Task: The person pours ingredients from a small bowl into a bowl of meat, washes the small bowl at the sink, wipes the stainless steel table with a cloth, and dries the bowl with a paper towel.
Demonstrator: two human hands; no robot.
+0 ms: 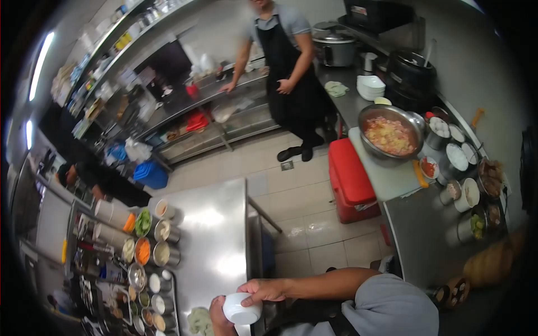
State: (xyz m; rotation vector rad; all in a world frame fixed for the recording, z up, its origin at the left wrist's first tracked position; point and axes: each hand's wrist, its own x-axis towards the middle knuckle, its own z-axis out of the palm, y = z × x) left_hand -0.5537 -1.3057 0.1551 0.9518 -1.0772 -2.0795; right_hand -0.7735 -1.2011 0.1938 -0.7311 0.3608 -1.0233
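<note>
Over the near edge of the steel table [216, 224], a small white bowl [242, 309] is held between my two hands. My right hand [262, 291] grips it from the upper right, thumb across its outer surface. My left hand [219, 316] is closed around the bowl's left side, with part of its fingers hidden. A pale green cloth [200, 321] lies on the table just left of my left hand.
Several containers of chopped food [143, 250] line the table's left side. On the right counter sit a large metal bowl of meat [390, 131] and a white cutting board [372, 168]. A red cooler [350, 179] stands below. A person in a black apron [286, 67] stands at the back; another person [106, 182] bends at left.
</note>
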